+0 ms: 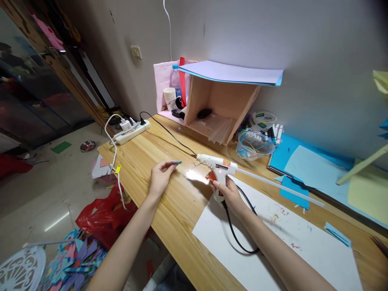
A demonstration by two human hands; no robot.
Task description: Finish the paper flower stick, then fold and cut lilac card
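My right hand [228, 192] is wrapped round the grip of a white hot glue gun [222, 167], its nozzle pointing left. A long pale glue stick [281, 187] juts from the gun's back, and a black cord loops down from its handle. To the left, my left hand [161, 176] pinches a small blue paper piece [177, 163] between thumb and fingers, over the wooden table. The gun's tip and the paper piece are apart. Under my right forearm lies a white paper sheet [303, 238] with coloured specks.
A power strip [133, 132] with plugs sits at the table's far left. Against the wall stand a cardboard box [235, 97], paper cups [169, 98] and a clear plastic bowl [254, 147]. Blue paper [294, 151] lies right. A red plastic bag [100, 218] is below the left edge.
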